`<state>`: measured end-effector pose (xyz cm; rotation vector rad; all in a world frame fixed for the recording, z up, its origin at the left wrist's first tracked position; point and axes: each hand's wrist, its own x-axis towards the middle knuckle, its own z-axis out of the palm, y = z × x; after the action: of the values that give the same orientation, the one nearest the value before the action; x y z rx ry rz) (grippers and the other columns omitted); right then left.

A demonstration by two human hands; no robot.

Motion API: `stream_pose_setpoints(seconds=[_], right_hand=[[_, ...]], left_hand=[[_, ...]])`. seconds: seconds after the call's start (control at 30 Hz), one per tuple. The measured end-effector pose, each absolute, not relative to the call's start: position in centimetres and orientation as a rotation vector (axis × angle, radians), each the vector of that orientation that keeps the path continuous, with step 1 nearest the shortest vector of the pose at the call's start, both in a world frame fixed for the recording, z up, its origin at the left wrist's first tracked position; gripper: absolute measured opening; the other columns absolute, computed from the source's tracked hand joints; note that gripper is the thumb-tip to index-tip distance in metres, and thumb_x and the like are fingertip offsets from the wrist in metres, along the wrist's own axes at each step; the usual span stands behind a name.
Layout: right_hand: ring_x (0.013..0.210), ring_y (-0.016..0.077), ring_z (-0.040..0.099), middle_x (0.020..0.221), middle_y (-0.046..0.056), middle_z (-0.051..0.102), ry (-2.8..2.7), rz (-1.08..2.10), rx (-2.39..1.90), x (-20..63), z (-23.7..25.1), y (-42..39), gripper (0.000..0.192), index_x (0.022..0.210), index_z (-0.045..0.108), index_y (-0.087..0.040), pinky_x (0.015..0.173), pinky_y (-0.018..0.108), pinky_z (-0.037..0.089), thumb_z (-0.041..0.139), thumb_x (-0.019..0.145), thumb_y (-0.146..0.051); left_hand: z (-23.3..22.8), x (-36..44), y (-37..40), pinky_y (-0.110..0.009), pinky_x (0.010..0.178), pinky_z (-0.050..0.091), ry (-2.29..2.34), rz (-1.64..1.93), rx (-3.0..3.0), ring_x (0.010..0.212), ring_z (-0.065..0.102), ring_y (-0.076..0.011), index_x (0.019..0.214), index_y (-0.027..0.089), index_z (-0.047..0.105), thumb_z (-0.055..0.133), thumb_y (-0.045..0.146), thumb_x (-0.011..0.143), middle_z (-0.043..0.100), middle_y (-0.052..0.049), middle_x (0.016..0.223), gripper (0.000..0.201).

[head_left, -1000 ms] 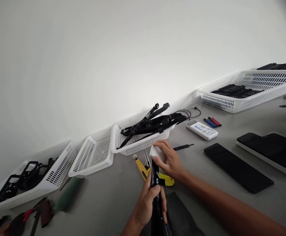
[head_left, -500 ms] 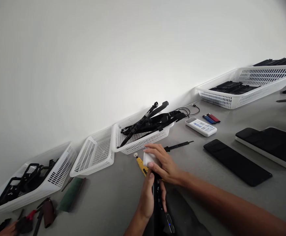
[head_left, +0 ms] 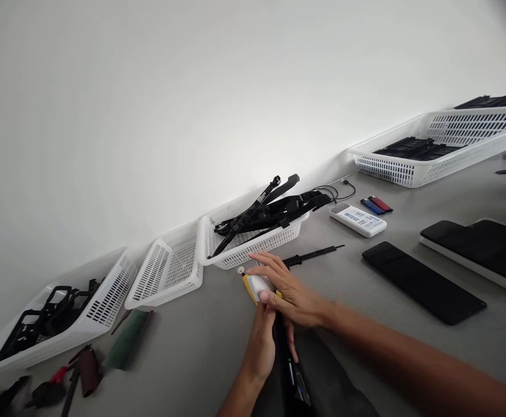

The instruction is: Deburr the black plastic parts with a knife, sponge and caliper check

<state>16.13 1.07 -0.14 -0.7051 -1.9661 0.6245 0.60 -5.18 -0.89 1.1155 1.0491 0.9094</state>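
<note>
My left hand (head_left: 264,347) grips a long black strip-shaped part (head_left: 285,365) that stands on edge over a dark mat (head_left: 326,382). My right hand (head_left: 290,289) lies across the far end of that part and pinches a small white cloth (head_left: 259,284) against it. A yellow-handled tool (head_left: 249,288) lies on the grey table just beyond the fingers, partly hidden by them.
White baskets line the wall: one (head_left: 218,246) with long black parts, one bare (head_left: 166,272), one (head_left: 100,307) with black frames, two larger (head_left: 409,168) at far right. A black screwdriver (head_left: 313,255), white power bank (head_left: 357,219), lighters (head_left: 377,204), black panels (head_left: 422,284), left-edge tools (head_left: 83,370).
My right hand with the white cloth has slid down and toward me along the black part. The black part has tipped lower, and the camera has tilted slightly.
</note>
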Motion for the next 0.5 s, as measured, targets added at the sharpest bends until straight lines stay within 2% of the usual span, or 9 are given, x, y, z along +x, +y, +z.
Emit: stream_pose_setpoints(seconds=[0.07, 0.1, 0.2, 0.27, 0.4, 0.5], right_hand=[[0.162, 0.0321, 0.025, 0.171, 0.011, 0.038, -1.935, 0.637, -0.698, 15.93, -0.11, 0.99, 0.044, 0.139, 0.056, -0.028, 0.128, 0.060, 0.032, 0.053, 0.107, -0.057], [0.160, 0.0338, 0.028, 0.169, 0.013, 0.041, -1.900, 0.632, -0.709, 15.95, -0.17, 1.10, 0.041, 0.132, 0.058, -0.027, 0.127, 0.061, 0.033, 0.057, 0.104, -0.057], [0.152, 0.0361, 0.040, 0.161, 0.017, 0.047, -1.770, 0.621, -0.763, 16.23, -0.36, 1.54, 0.031, 0.117, 0.055, -0.025, 0.121, 0.061, 0.040, 0.064, 0.099, -0.050], [0.148, 0.0358, 0.045, 0.159, 0.018, 0.049, -1.734, 0.637, -0.761, 16.32, -0.29, 1.56, 0.031, 0.117, 0.053, -0.025, 0.118, 0.058, 0.043, 0.064, 0.098, -0.047], [0.151, 0.0354, 0.043, 0.163, 0.017, 0.046, -1.742, 0.649, -0.689, 16.24, -0.05, 1.23, 0.037, 0.126, 0.050, -0.026, 0.119, 0.056, 0.043, 0.063, 0.099, -0.048], [0.153, 0.0350, 0.042, 0.165, 0.016, 0.044, -1.728, 0.642, -0.707, 16.39, -0.47, 1.51, 0.044, 0.136, 0.048, -0.027, 0.122, 0.057, 0.040, 0.063, 0.100, -0.049]], left_hand=[[-0.88, 0.74, -5.51, -0.025, 0.045, 0.053, 1.044, 0.905, 1.157, 0.043, 0.060, -0.0137, 0.128, 0.014, 0.059, 0.055, 0.071, 0.099, 0.065, 0.002, 0.068, 0.064], [-0.90, 0.76, -5.68, -0.025, 0.045, 0.054, 1.023, 0.916, 1.163, 0.043, 0.060, -0.0136, 0.132, 0.015, 0.057, 0.055, 0.071, 0.100, 0.065, 0.003, 0.068, 0.064], [-1.06, 0.66, -6.03, -0.023, 0.045, 0.053, 0.969, 0.989, 1.148, 0.043, 0.059, -0.0118, 0.158, 0.023, 0.037, 0.051, 0.065, 0.105, 0.067, 0.004, 0.072, 0.070], [-1.27, 0.55, -6.10, -0.023, 0.045, 0.052, 0.951, 1.033, 1.141, 0.044, 0.059, -0.0118, 0.167, 0.027, 0.024, 0.050, 0.063, 0.107, 0.068, 0.005, 0.074, 0.075], [-1.50, 0.42, -5.99, -0.026, 0.047, 0.056, 0.929, 1.022, 1.161, 0.047, 0.062, -0.0150, 0.170, 0.028, 0.023, 0.056, 0.061, 0.105, 0.067, 0.002, 0.072, 0.080], [-1.22, 0.39, -5.87, -0.026, 0.051, 0.057, 0.915, 0.996, 1.185, 0.048, 0.061, -0.0132, 0.173, 0.030, 0.011, 0.056, 0.060, 0.106, 0.066, 0.004, 0.074, 0.086]])
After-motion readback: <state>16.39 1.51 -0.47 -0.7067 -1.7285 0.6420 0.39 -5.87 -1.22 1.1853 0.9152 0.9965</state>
